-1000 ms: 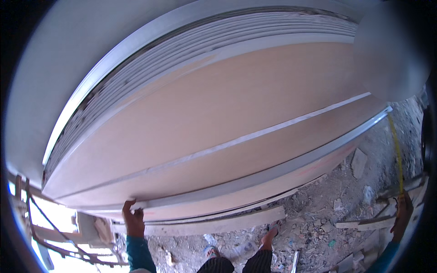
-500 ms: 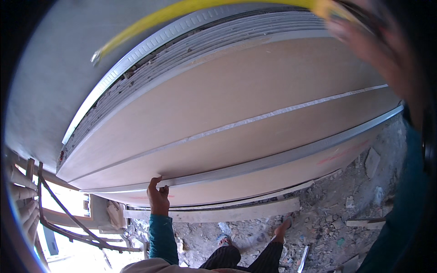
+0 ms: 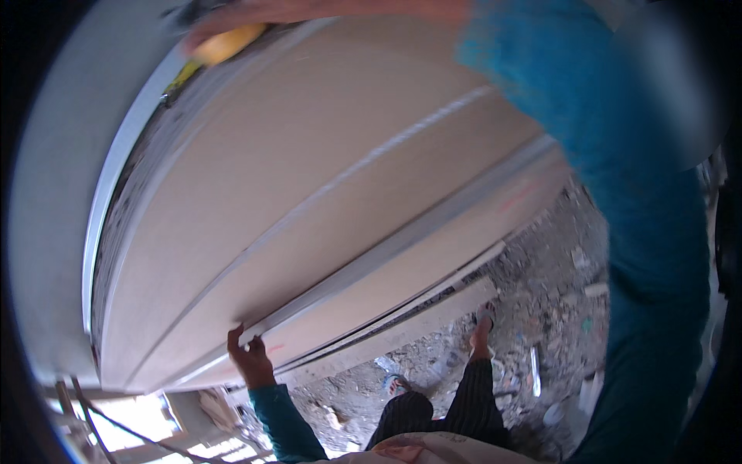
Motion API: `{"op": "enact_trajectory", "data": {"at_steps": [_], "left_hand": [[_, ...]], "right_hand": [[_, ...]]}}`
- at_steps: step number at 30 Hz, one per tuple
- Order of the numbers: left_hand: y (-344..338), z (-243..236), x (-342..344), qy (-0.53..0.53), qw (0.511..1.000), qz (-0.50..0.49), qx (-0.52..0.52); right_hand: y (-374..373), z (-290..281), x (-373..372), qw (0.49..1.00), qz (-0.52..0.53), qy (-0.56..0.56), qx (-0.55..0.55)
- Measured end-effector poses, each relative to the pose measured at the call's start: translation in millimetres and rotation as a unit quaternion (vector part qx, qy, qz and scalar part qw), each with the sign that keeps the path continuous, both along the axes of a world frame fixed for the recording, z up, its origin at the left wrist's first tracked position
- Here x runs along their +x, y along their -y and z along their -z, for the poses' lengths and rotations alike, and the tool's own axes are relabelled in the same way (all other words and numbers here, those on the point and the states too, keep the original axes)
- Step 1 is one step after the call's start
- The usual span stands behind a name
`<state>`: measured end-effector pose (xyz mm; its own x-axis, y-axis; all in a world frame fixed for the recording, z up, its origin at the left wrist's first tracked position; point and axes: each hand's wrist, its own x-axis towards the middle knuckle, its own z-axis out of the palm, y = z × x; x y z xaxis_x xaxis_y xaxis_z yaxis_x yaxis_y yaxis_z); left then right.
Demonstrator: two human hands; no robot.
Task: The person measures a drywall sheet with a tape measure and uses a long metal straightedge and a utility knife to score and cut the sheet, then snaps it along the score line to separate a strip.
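My left hand [image 3: 251,363] grips a long thin metal channel [image 3: 325,290] by its edge, thumb and forefinger on either side. The channel lies across a stack of large tan boards [image 3: 309,139]. At the upper left, my right hand [image 3: 224,17] is closed round a yellow tape measure [image 3: 230,45], blurred by motion, with my arm reaching across the top of the view. A short length of yellow tape [image 3: 182,83] sticks out of it beside a second metal channel [image 3: 116,166], which runs along the boards' far edge against the grey wall.
A narrow pale strip [image 3: 348,179] runs along the top board. In front of the stack a wooden plank [image 3: 402,329] lies on the rubble-strewn floor [image 3: 541,309], near my feet. A small metal piece [image 3: 536,371] lies to the right. Poles and a bright opening [image 3: 127,424] are at lower left.
My right hand has swept from the upper right to the upper left with the tape measure, and far less tape now shows. The view has turned; my left hand stays at the channel.
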<state>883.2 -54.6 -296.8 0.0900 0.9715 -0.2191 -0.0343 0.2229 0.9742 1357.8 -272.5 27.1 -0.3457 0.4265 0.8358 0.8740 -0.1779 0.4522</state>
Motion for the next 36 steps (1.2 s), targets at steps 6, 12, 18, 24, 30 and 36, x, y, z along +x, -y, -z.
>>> {"op": "enact_trajectory", "data": {"at_steps": [6,12,18,24,30,36], "left_hand": [[-5,18,-42,-0.298,0.879,0.121,0.352],[25,-20,21,-0.045,0.997,-0.061,0.009],[17,-26,25,-0.033,0.995,-0.086,-0.023],[1,-25,13,-0.032,0.998,-0.040,-0.039],[13,-22,14,-0.027,0.997,-0.054,-0.039],[14,-10,5,-0.176,0.974,0.042,0.139]], "right_hand": [[44,49,-9,0.941,0.041,-0.041,0.333],[169,308,-34,0.758,0.046,-0.539,0.364],[204,497,-178,0.390,0.070,-0.859,0.324],[110,424,-185,0.663,-0.054,-0.737,0.123],[45,368,-195,0.757,-0.059,-0.646,0.079],[35,369,-206,0.752,0.005,-0.656,0.072]]}}
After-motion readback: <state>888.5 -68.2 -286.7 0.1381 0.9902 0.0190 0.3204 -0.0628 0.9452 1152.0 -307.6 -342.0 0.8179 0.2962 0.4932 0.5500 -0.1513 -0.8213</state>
